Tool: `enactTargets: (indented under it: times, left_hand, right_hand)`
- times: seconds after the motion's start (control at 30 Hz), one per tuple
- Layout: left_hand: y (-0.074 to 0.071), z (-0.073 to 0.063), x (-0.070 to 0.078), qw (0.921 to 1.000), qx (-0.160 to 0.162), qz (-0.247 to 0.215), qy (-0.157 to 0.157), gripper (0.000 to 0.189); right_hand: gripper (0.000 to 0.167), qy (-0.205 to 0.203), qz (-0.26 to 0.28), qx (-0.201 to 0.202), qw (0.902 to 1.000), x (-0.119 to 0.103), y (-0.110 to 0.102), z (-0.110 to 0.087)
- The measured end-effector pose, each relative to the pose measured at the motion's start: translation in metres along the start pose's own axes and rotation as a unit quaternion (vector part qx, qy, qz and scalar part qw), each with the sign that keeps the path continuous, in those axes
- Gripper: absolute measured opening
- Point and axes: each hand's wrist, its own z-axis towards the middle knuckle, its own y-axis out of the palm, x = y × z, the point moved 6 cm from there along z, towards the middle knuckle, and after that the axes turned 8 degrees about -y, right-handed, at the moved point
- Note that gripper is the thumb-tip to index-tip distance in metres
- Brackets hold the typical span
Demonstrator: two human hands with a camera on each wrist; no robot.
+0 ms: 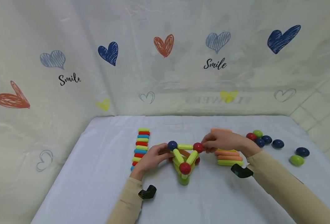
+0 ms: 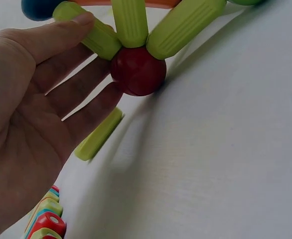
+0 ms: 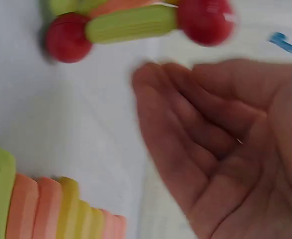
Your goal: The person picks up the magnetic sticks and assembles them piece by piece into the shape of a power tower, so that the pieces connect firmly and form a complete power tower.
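A frame of ribbed rods and balls stands mid-table, with a blue ball (image 1: 172, 145) and a red ball (image 1: 198, 147) joined by a green rod (image 1: 185, 146) on top. Another red ball (image 1: 185, 168) faces the front, above a green ball (image 1: 183, 180). On the frame's left side, my left hand (image 1: 153, 158) pinches a slanting green rod (image 2: 100, 40) between thumb and fingers, fingertips by a lower red ball (image 2: 138, 72). My right hand (image 1: 223, 140) is beside the top right ball; in the right wrist view its fingers (image 3: 156, 114) are loosely bent, holding nothing, a small gap from that ball.
A column of red, blue and green rods (image 1: 141, 147) lies left of the frame. Behind and below my right hand is a row of orange, yellow and green rods (image 1: 229, 157). Several loose balls (image 1: 278, 144) lie at the right. A hanging cloth (image 1: 165, 77) backs the table.
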Motion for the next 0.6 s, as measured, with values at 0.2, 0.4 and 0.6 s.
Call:
enactTargets:
  times: [0.2, 0.4, 0.6]
  left_hand:
    - [-0.002, 0.0, -0.001, 0.9999, -0.011, 0.005, 0.005, 0.026]
    - [-0.003, 0.002, -0.001, 0.9998, -0.015, 0.011, 0.008, 0.027]
    - [-0.003, 0.001, 0.002, 0.9999, -0.008, 0.005, 0.009, 0.027]
  right_hand:
    - [0.037, -0.046, -0.079, 0.006, 0.9958, 0.001, 0.005, 0.047]
    - [0.037, -0.099, -0.062, -0.054, 0.9917, -0.002, 0.023, 0.082]
    - [0.036, -0.104, -0.035, -0.098, 0.9892, 0.0, 0.034, 0.1]
